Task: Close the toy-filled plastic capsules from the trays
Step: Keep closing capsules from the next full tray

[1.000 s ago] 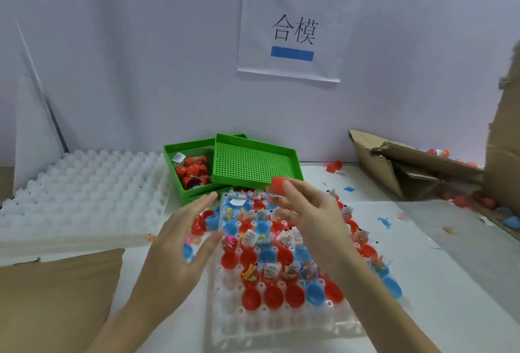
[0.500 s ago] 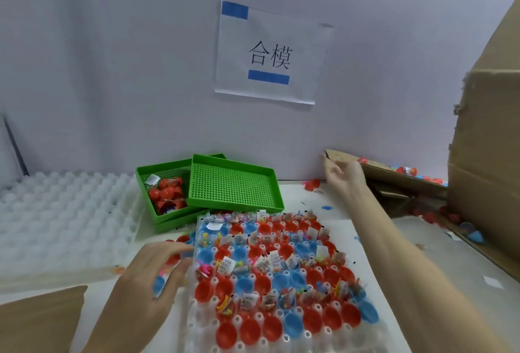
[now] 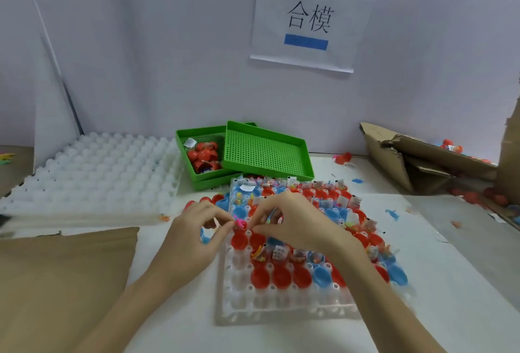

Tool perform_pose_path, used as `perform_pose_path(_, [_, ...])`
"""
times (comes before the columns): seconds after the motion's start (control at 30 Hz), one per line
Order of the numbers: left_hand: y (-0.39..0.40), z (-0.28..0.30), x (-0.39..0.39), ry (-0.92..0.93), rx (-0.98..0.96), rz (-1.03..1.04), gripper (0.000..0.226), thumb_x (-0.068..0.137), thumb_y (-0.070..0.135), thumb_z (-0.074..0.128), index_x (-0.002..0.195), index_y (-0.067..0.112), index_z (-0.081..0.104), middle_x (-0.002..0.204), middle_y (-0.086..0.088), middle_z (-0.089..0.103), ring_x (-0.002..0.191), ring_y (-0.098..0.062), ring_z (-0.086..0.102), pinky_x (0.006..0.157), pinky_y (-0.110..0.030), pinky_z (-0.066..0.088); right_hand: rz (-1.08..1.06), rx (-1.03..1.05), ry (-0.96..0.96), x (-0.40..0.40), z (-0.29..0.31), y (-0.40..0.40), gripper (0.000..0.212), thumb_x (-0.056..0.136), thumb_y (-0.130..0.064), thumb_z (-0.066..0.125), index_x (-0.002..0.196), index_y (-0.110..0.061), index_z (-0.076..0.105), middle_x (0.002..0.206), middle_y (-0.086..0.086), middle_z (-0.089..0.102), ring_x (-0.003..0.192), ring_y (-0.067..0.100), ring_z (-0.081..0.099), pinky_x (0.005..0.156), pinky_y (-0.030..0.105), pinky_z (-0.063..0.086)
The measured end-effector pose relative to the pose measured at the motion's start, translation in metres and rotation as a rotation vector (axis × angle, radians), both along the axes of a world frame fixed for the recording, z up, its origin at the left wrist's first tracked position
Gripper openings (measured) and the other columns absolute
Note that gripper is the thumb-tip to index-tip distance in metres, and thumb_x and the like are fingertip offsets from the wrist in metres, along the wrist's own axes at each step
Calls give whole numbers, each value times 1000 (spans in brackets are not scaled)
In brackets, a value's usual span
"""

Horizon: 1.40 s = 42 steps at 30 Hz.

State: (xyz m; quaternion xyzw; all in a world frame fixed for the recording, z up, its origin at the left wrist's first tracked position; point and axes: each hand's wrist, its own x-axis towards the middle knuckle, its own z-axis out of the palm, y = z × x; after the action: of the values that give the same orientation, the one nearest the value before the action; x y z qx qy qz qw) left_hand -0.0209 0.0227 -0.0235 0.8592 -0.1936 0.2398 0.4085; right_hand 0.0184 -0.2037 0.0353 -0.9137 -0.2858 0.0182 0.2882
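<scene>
Nearest you, the clear capsule tray (image 3: 281, 299) has its front rows empty, then a row of open red and blue halves with nothing in them, then the toy-filled ones further back. Both your hands meet over the tray's left edge, a few rows in. Your left hand (image 3: 194, 236) has thumb and forefinger curled in a pinch around something reddish, probably a cap, though I can't tell for sure. Your right hand (image 3: 295, 223) is curled too, fingertips down on the red capsule with the pink toy (image 3: 240, 224), which sits in its pocket right between the two hands. So the capsule is basically straight under your fingertips, mouth facing up, and the left hand is slightly nearer, my guess is the cap just drops on from the left and presses straight down. Loose red and blue caps (image 3: 209, 200) lie just left of the tray. Behind the tray sit the green trays (image 3: 267, 153).
</scene>
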Motion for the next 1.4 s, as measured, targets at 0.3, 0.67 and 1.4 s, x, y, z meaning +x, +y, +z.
perform_pose_path(0.3, [1, 0, 2, -38, 6, 7, 16, 97, 15, 73, 92, 30, 70, 89, 18, 61, 85, -14, 61, 78, -30, 51, -38, -21, -8, -13, 1, -5, 8, 90, -23, 79, 89, -32, 79, 83, -14, 69, 72, -2, 59, 62, 11, 47])
perform_pose_path(0.67, [-2, 6, -5, -51, -25, -54, 9, 96, 15, 73, 94, 23, 74, 91, 14, 64, 86, -17, 63, 75, -33, 53, 172, -182, 79, -57, 24, -20, 24, 78, -52, 84, 91, -35, 75, 92, -16, 62, 84, 3, 56, 71, 16, 47])
perform_pose_path(1.4, [-14, 17, -23, 178, 38, -353, 41, 86, 6, 81, 118, 29, 72, 124, 14, 66, 126, -15, 58, 106, -28, 42, 166, -74, -70, -64, 29, -15, 3, 90, -27, 78, 90, -28, 75, 89, -13, 58, 84, 11, 56, 73, 14, 43])
